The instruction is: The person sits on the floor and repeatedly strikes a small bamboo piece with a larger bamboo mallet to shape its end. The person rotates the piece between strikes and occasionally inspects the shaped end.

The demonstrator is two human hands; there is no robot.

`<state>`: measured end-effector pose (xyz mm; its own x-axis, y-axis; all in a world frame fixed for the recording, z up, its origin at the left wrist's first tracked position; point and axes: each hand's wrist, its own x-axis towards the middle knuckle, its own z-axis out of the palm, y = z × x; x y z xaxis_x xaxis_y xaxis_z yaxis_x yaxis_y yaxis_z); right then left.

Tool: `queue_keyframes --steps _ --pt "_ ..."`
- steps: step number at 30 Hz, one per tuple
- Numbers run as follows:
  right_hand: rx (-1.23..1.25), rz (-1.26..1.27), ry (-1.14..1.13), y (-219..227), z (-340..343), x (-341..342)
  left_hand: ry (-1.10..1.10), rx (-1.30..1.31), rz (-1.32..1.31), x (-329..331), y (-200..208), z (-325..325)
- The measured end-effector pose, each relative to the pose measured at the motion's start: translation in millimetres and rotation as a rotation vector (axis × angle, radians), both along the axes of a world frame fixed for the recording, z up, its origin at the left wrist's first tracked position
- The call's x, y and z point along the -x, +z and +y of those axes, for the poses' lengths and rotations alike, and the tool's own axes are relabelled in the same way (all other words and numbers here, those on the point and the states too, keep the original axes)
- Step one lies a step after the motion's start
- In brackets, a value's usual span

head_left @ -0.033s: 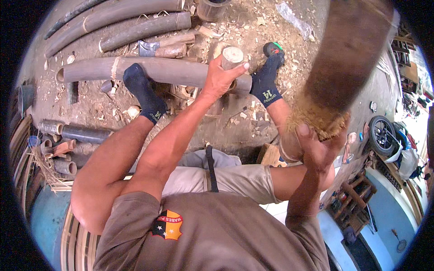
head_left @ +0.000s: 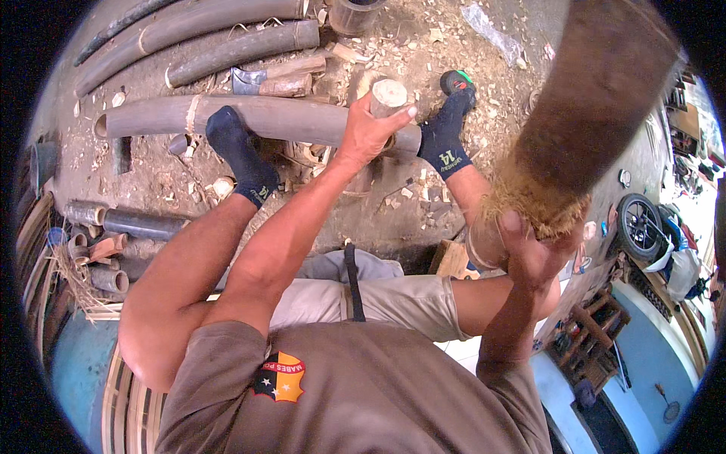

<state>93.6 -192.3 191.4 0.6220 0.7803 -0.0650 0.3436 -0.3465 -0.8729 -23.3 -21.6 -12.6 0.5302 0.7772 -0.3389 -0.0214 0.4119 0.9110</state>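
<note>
A long grey-brown bamboo pole [head_left: 295, 119] lies crosswise on the ground under my left foot [head_left: 232, 144]; my right foot [head_left: 448, 136] rests by its right end. My left hand [head_left: 369, 130] is closed around a short round wooden piece [head_left: 389, 93], standing upright with its pale flat end up, over the pole's right part. Its lower end is hidden by the hand. Raised close to the camera at the right is a thick brown wooden club [head_left: 601, 98] with a frayed, fibrous lower end. My right hand [head_left: 541, 246] is wrapped round it just below the frayed part.
Several bamboo poles [head_left: 189, 26] and an axe head [head_left: 248, 81] lie beyond. A black-and-green tape measure [head_left: 456, 80] sits near my right foot. Wood chips litter the ground. At the right are a wheel [head_left: 640, 225] and a wooden rack [head_left: 594, 333]; cut bamboo pieces [head_left: 110, 281] lie at left.
The club's upper end has swung to the right in my right hand, and that hand has shifted slightly. My left hand and the pole have not visibly moved.
</note>
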Motion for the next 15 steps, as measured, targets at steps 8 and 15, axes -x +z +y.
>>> queue_keyframes --steps 8,15 --pt "0.488 -0.371 0.322 -16.2 32.8 2.0 -0.147 -0.094 -0.118 13.1 -22.6 -10.9" --pt "-0.086 -0.233 0.011 0.4 -17.1 6.6 -0.037 -0.113 0.041 -5.0 -1.7 6.8"
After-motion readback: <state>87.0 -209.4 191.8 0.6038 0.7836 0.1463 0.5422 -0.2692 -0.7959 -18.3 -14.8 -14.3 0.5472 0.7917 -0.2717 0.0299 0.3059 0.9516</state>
